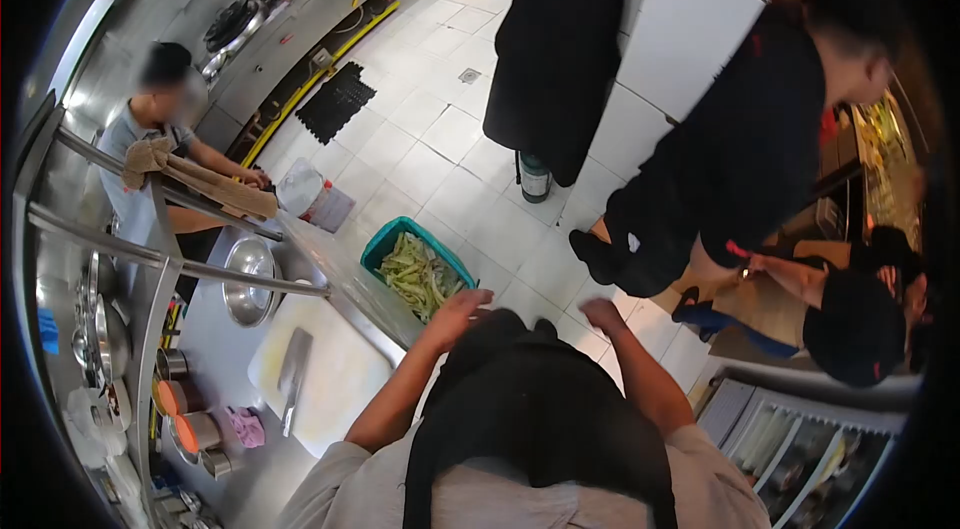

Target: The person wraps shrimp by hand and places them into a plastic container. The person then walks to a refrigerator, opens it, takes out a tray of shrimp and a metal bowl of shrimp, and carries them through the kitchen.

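My left hand [458,317] is held beside the dark apron [540,399], just below the edge of a green bin [457,264] of leafy vegetable pieces [415,274]. Its fingers are apart and nothing shows in them. On the other side of the apron, my right hand [600,315] hangs over the tiled floor with its fingers curled in; what it holds, if anything, is hidden. A cleaver [297,364] lies on a white cutting board [340,379] to the left, and a metal bowl [250,279] sits behind the board. Neither hand touches them.
A co-worker [150,129] in grey stands beyond the steel rails at left. People in dark clothes [740,129] are at the right, near a glass-fronted fridge [800,449]. Orange-lidded containers [195,429] stand on the steel counter. A black mat [337,101] lies on the floor.
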`<action>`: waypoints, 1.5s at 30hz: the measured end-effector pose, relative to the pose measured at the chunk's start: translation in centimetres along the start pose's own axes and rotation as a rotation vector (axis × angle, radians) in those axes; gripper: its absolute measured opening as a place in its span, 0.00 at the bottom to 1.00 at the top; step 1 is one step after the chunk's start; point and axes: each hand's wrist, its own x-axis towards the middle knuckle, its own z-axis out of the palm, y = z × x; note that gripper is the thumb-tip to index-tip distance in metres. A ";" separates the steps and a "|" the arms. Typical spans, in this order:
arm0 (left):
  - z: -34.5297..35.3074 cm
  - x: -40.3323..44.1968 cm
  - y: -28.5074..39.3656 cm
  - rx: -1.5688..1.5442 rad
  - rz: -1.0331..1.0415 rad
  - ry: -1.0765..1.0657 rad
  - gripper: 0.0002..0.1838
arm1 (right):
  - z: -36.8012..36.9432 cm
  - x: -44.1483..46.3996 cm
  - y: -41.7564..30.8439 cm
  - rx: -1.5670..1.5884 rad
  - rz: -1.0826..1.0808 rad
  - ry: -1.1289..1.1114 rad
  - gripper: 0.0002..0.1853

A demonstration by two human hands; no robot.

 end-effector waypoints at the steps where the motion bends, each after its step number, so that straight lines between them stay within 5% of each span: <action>1: -0.8 0.9 0.5 -0.036 0.015 0.067 0.27 | -3.7 4.6 -3.9 0.052 -0.020 0.072 0.18; 4: -3.3 3.4 2.0 -0.179 0.016 0.183 0.25 | -14.2 15.7 -16.8 0.216 -0.083 0.262 0.20; 9: -9.3 7.8 5.5 -0.272 -0.065 0.295 0.23 | -22.0 29.2 -28.9 0.487 -0.204 0.072 0.21; 14: -18.2 15.6 8.1 -0.361 -0.071 0.379 0.24 | -25.5 40.4 -35.0 0.291 -0.245 -0.113 0.21; 18: -25.6 21.7 13.5 -0.389 -0.005 0.414 0.23 | -27.1 49.3 -35.6 0.210 -0.167 -0.136 0.22; 24: -32.2 28.8 28.3 -0.294 0.091 0.454 0.24 | -30.1 58.8 -34.8 0.622 0.266 -0.205 0.22; 31: -39.0 37.0 38.9 -0.259 0.085 0.421 0.25 | -31.8 72.3 -32.2 0.882 0.466 -0.149 0.23; 33: -41.6 40.0 41.2 -0.230 0.064 0.462 0.26 | -24.3 82.1 -20.8 0.336 0.037 -0.209 0.22; 35: -44.7 43.7 43.0 -0.163 0.042 0.505 0.26 | -29.1 84.7 -23.4 -0.295 -0.116 -0.246 0.20; 39: -52.4 49.5 40.5 0.167 -0.060 0.680 0.20 | -33.7 90.5 -24.8 0.385 0.586 -0.267 0.15; 41: -56.3 51.4 36.4 0.442 -0.095 0.732 0.19 | -34.2 96.6 -22.5 0.290 0.262 -0.197 0.19; 42: -60.3 52.0 30.2 0.753 -0.071 0.552 0.20 | -35.0 98.5 -22.7 0.333 0.240 -0.164 0.23; 44: -61.6 52.2 30.0 1.374 0.131 0.254 0.21 | -39.0 101.4 -25.2 0.506 0.329 -0.105 0.25; 45: -61.5 52.5 29.1 0.989 -0.150 0.374 0.21 | -42.4 102.1 -27.4 0.630 0.440 -0.074 0.24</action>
